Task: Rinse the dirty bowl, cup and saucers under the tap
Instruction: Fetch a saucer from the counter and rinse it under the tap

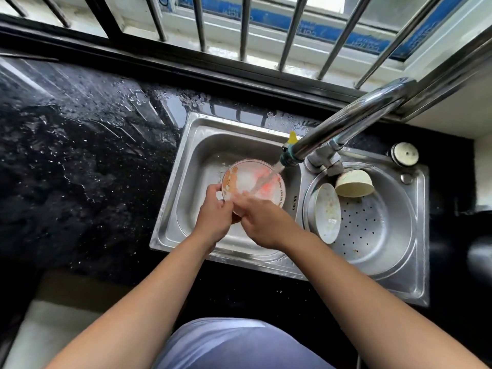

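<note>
Spreading across the left, the wet black counter (80, 155) runs up to the sink (170, 182) rim. Over the left basin the left hand (213, 217) is the grip: its fingers curl round the left rim of the saucer (247, 179), which tilts face-up just beyond the knuckles, clear of the basin walls with room all round. The right hand (263, 225) lies released, its fingers fairly straight on the saucer's near face. Water (266, 179) from the tap (346, 121) strikes the saucer's right half. In the right basin sits a strainer (372, 235); the other saucer (327, 211) leans on edge against its left wall, and the cup (354, 186) lies on its side at the back, just beside that saucer.
</note>
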The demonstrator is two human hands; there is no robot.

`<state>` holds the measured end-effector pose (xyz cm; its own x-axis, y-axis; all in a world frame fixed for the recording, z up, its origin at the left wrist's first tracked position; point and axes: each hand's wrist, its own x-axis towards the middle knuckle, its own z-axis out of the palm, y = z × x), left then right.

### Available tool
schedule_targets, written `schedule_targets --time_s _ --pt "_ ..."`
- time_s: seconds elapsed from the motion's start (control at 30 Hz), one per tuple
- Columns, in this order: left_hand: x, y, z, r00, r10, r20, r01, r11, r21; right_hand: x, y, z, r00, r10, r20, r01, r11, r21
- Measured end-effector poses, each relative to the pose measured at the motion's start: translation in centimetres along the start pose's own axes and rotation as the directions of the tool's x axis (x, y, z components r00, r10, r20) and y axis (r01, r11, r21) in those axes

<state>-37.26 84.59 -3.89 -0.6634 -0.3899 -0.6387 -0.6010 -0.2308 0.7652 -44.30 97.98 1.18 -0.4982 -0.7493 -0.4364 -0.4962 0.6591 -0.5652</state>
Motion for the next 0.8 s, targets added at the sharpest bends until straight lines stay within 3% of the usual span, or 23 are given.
schedule_targets --time_s 0.17,0.23,0.37,0.43,0.53,0.63,0.7,0.8 --pt "0.4 -0.4 0.2 1.0 0.017 0.024 -0.017 1.0 0.017 0.3 2.6 0.2 0.965 0.258 -0.049 -0.261 0.929 -0.26" --pt "0.3 -0.2 0.3 0.998 0.03 0.058 -0.035 0.996 0.08 2.0 2.3 -0.2 0.978 0.208 -0.016 -0.202 0.926 -0.318" --pt "0.3 0.5 -0.3 0.999 0.014 0.032 -0.017 0.996 0.088 2.6 0.2 0.0 0.999 -0.005 0.054 0.008 0.999 -0.052" --pt "0.7 0.6 -1.0 1.0 -0.003 0.007 0.002 0.999 0.033 1.0 0.2 0.7 0.991 -0.041 0.127 0.043 0.999 -0.011" --pt "1.0 0.1 -1.5 0.999 -0.023 0.023 0.023 0.999 -0.021 -0.9 2.3 1.2 0.989 0.013 0.149 0.016 0.981 -0.193" --pt "0.4 0.0 -0.6 0.999 -0.011 0.05 0.009 0.999 0.044 0.4 3.2 0.3 0.982 0.183 0.055 -0.151 0.921 -0.36" --pt "0.2 0.1 -0.3 0.998 -0.002 0.056 -0.003 0.996 0.089 2.2 2.4 0.0 0.985 0.157 0.078 -0.125 0.941 -0.313" --pt "0.7 0.1 -0.4 0.997 -0.021 0.076 0.021 1.0 0.002 2.7 0.9 0.5 0.998 0.008 0.061 -0.005 0.999 -0.051"
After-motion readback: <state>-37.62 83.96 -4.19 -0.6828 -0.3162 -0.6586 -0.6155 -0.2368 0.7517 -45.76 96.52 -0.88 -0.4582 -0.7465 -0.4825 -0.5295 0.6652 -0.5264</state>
